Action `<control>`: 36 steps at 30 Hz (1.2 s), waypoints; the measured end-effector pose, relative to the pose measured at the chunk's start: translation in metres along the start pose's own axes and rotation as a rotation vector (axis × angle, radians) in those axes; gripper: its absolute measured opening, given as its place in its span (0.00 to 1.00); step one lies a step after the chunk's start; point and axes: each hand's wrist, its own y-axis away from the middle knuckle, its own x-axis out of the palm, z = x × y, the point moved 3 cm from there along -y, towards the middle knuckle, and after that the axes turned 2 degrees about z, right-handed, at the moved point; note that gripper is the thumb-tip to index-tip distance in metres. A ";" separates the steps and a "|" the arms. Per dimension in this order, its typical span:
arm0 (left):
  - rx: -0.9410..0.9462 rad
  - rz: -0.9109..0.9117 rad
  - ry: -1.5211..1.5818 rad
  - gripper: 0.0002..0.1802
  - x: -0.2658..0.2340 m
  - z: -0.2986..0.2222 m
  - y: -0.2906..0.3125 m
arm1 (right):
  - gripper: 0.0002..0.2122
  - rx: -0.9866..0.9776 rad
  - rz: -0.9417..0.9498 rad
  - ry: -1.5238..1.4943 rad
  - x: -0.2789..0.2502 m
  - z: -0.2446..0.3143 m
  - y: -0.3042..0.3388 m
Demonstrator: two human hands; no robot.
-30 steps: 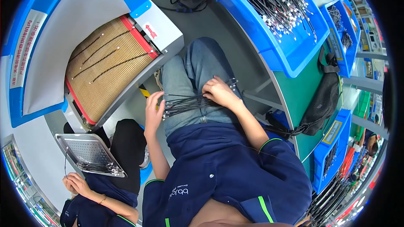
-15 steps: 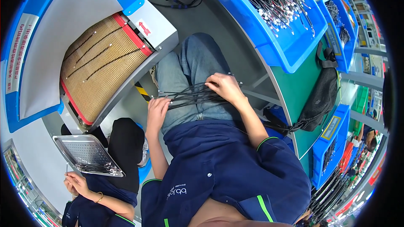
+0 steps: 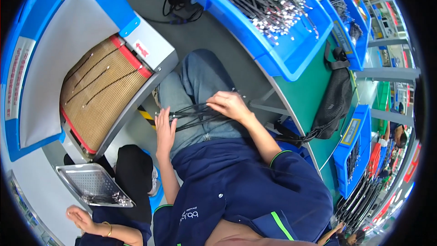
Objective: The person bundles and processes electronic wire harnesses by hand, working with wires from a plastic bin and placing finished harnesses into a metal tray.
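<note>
Black cables (image 3: pixel 196 113) across the lap (image 3: pixel 184 137) — left edge to right
Right hand (image 3: pixel 231 105): fingers pinching cables toward the lap's right edge — left hand (image 3: pixel 165 128): fingers straight, loosely spread, at the left edge.

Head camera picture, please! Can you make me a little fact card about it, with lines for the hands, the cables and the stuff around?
Black cables: loose bunch across the jeans, between the hands
Left hand: fingers stretched out at the cables' left ends
Right hand: fingers bent at the cables; grip unclear
Mesh belt: on the left, four dark cables on it
Big blue bin: upper right, many black cables with pale ends
Metal tray: lower left, on a co-worker's lap, cables inside
</note>
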 end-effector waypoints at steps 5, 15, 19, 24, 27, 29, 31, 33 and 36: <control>-0.023 0.344 0.206 0.12 -0.005 -0.026 0.002 | 0.05 0.047 0.009 0.006 -0.030 0.007 0.005; 0.084 0.192 0.161 0.07 -0.022 -0.060 0.011 | 0.06 0.068 0.069 -0.072 -0.067 0.026 0.006; 0.096 0.143 0.047 0.07 -0.029 -0.070 0.014 | 0.08 0.088 0.191 -0.100 -0.087 0.029 0.009; -0.081 0.199 0.130 0.13 -0.032 -0.085 0.014 | 0.07 0.101 0.149 0.007 -0.106 0.038 0.015; -0.307 0.324 0.200 0.15 -0.037 -0.105 0.017 | 0.06 0.087 0.024 0.023 -0.113 0.043 0.018; -0.251 0.312 0.157 0.14 -0.033 -0.104 0.024 | 0.06 0.085 -0.025 0.019 -0.111 0.045 0.021; -0.013 0.232 0.141 0.14 -0.030 -0.104 0.029 | 0.06 0.113 -0.071 0.043 -0.110 0.052 0.022; 0.005 0.299 0.052 0.15 -0.034 -0.111 0.036 | 0.06 0.120 -0.060 0.044 -0.112 0.061 0.026; -0.026 0.304 0.034 0.23 -0.040 -0.127 0.053 | 0.06 0.159 -0.087 0.028 -0.121 0.077 0.036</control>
